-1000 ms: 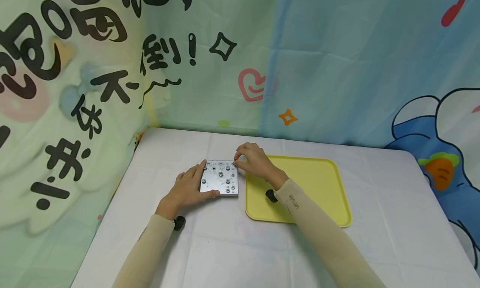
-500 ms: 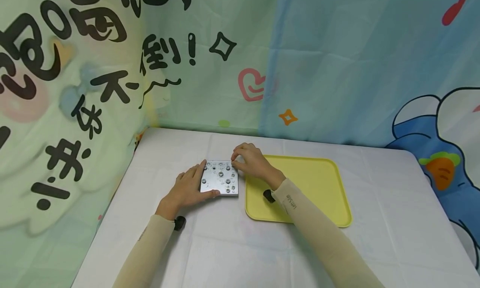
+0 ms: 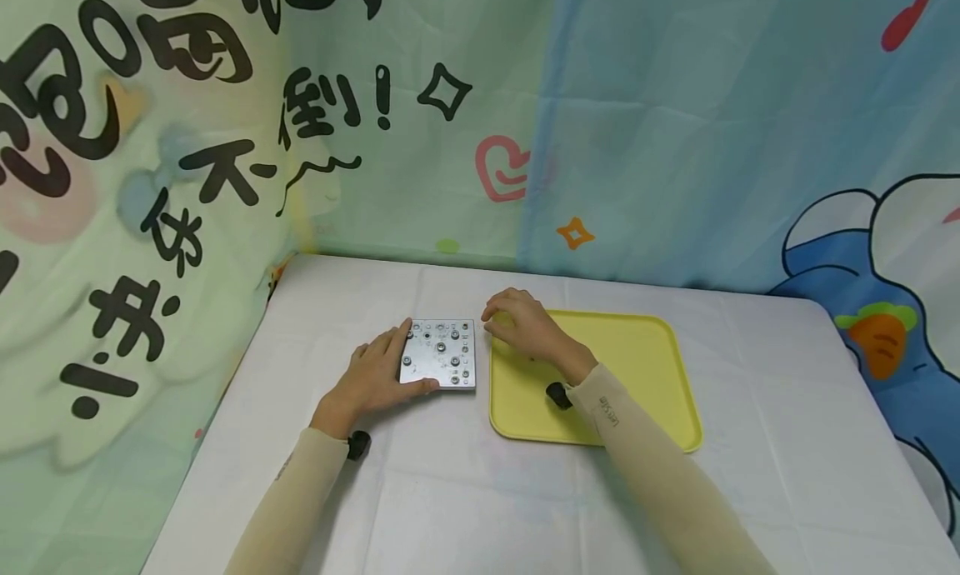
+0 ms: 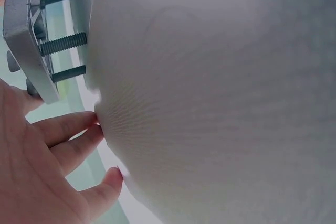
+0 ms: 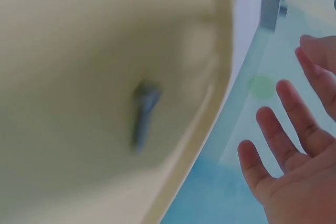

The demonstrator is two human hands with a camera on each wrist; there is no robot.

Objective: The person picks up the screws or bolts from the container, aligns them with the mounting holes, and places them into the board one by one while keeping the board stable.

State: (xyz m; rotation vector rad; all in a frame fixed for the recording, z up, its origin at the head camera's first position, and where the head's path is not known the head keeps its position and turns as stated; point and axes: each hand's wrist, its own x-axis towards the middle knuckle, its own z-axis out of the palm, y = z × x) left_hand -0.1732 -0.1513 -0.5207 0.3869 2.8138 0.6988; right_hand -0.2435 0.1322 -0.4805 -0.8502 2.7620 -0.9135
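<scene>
A silver metal plate (image 3: 429, 375) studded with several screws sits on the white table. My left hand (image 3: 375, 373) holds it at its left side, thumb along the near edge and index finger up by the far corner. Threaded screw shanks (image 4: 64, 44) stick out of its underside in the left wrist view. To the right of the plate, my right hand (image 3: 528, 325) hovers over the left part of a yellow tray (image 3: 630, 375). Its thumb and index tips are close together, the other fingers loosely spread, and nothing shows between them. One blurred screw (image 5: 143, 111) lies in the tray.
The white cloth-covered table (image 3: 480, 508) spreads around the plate and tray. A printed fabric backdrop (image 3: 675, 142) stands behind the table and along its left side. A dark wrist camera (image 3: 358, 445) sits on my left wrist, another (image 3: 558, 396) on my right.
My right hand first shifts slightly left at the plate's far right corner, then moves away right over the tray, uncovering that corner. The left hand and plate stay in place.
</scene>
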